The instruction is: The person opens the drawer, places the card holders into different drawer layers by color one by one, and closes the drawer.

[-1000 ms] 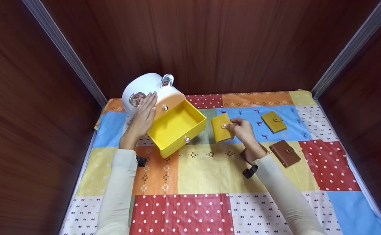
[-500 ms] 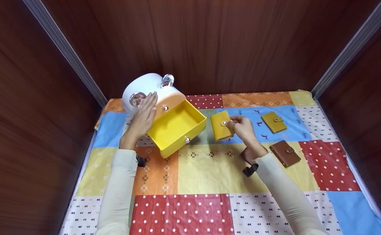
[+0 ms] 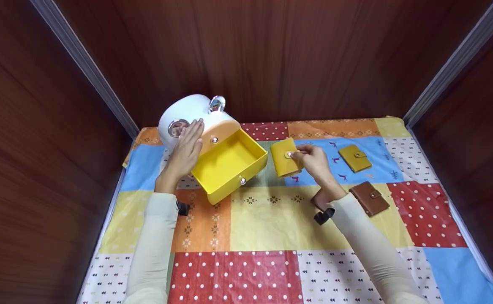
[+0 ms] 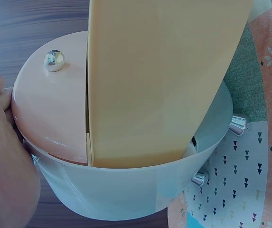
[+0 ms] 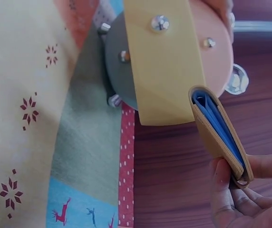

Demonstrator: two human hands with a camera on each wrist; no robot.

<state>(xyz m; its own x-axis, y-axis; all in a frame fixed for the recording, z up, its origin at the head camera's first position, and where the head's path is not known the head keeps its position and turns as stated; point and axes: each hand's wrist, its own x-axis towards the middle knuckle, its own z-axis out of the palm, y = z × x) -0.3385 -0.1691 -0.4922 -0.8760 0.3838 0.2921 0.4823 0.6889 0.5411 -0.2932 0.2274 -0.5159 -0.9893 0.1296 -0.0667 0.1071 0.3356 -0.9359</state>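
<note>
My left hand [image 3: 182, 155] rests with fingers extended against a white rounded drawer box [image 3: 190, 109]. Its yellow lower drawer [image 3: 228, 189] is pulled out toward the right front, above the tablecloth. The peach upper drawer [image 4: 55, 109] is closed, with a silver knob. Between thumb and fingers, my right hand [image 3: 317, 165] pinches a yellow snap wallet [image 3: 281, 159] by its strap side. This wallet [image 5: 217, 130] hangs in the air just right of the drawer, tilted, its blue inside visible from the right wrist view.
On the patchwork tablecloth [image 3: 267, 223], a mustard wallet [image 3: 355, 158] and a brown wallet [image 3: 369, 198] lie to the right. A second brown wallet [image 3: 320, 201] is partly hidden under my right wrist. Dark wooden panels [image 3: 305, 59] enclose the back and sides.
My right hand has carried the yellow wallet a little away from me and slightly left, closer to the drawer. The left hand and the box have stayed in place.
</note>
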